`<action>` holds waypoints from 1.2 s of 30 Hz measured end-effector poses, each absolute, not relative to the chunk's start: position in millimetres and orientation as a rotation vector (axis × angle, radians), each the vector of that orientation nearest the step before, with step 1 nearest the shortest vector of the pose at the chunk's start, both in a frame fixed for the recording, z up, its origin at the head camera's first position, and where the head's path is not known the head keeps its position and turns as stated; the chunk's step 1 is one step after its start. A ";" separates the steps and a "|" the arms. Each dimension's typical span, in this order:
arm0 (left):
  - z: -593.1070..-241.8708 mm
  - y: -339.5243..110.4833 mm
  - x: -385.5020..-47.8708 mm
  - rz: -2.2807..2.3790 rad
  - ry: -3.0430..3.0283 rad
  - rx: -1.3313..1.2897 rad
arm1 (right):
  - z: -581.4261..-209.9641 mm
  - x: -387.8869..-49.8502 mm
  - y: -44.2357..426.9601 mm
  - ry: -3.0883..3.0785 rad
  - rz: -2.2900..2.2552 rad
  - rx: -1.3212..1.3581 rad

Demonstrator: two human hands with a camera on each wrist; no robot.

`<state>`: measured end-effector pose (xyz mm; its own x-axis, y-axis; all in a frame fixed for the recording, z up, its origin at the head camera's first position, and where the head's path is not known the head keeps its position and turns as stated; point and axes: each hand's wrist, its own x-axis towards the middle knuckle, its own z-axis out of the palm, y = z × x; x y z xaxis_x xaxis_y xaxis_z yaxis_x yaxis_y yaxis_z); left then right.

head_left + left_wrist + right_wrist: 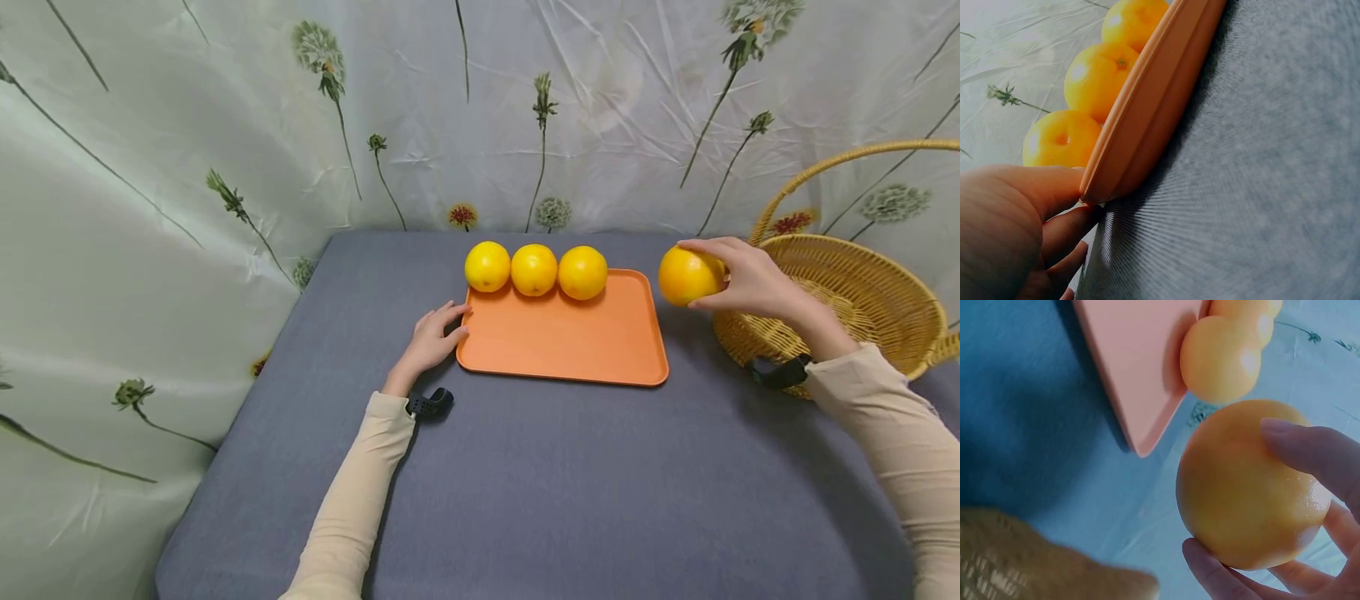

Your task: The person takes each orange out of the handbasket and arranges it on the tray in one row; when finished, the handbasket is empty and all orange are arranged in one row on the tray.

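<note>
An orange (686,277) is held in my right hand (757,283), up off the table between the tray and the basket. The right wrist view shows thumb and fingers curled round this orange (1247,487). Three more oranges sit side by side along the back of an orange tray (562,342): a left one (487,267), a middle one (534,270) and a right one (582,272). My left hand (431,337) pinches the tray's left edge. Close up in the left wrist view, the thumb lies against the tray rim (1129,119) and a fingertip reaches its underside.
A wicker basket (922,292) with a tall handle stands at the right, partly behind my right forearm. Grey-blue cloth covers the table (570,483). A curtain with a dandelion print (450,125) hangs behind and to the left. Each wrist wears a black band.
</note>
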<state>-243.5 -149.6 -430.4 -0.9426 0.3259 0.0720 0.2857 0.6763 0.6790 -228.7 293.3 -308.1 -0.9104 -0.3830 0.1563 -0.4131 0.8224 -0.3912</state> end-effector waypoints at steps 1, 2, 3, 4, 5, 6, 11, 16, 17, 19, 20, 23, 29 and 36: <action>-430.5 -149.5 -243.9 1.124 2.829 0.518 | -309.5 -230.3 290.9 -2.931 0.654 0.648; -430.5 -149.3 -244.1 1.123 2.830 0.518 | -311.0 -232.0 288.7 -2.933 0.655 0.652; -430.7 -149.1 -244.2 1.118 2.831 0.517 | -312.9 -233.9 286.8 -2.935 0.661 0.654; -430.9 -149.0 -244.2 1.119 2.833 0.515 | -314.7 -235.9 284.9 -2.938 0.664 0.656; -431.2 -148.9 -244.2 1.120 2.833 0.511 | -316.5 -237.8 283.0 -2.942 0.670 0.657; -431.5 -148.8 -244.1 1.120 2.834 0.508 | -318.5 -239.7 281.1 -2.944 0.679 0.658; -431.8 -149.1 -244.0 1.119 2.841 0.510 | -329.7 -249.8 272.2 -2.974 0.703 0.657; -431.7 -148.9 -243.4 1.130 2.827 0.513 | -339.5 -260.4 265.1 -3.019 0.727 0.635; -431.6 -149.0 -243.3 1.131 2.827 0.515 | -340.9 -262.6 263.8 -3.025 0.731 0.632; -431.4 -149.1 -243.2 1.130 2.833 0.522 | -343.0 -266.6 261.4 -3.031 0.728 0.632; -431.2 -149.1 -243.2 1.132 2.834 0.524 | -344.0 -268.7 260.2 -3.036 0.722 0.633; -431.4 -148.9 -243.3 1.122 2.841 0.525 | -346.4 -273.6 256.1 -3.047 0.706 0.640; -430.9 -147.8 -242.8 1.120 2.840 0.523 | -350.3 -281.6 247.7 -3.073 0.687 0.659; -429.5 -147.8 -242.7 1.118 2.835 0.504 | -352.6 -292.8 243.0 -3.091 0.660 0.657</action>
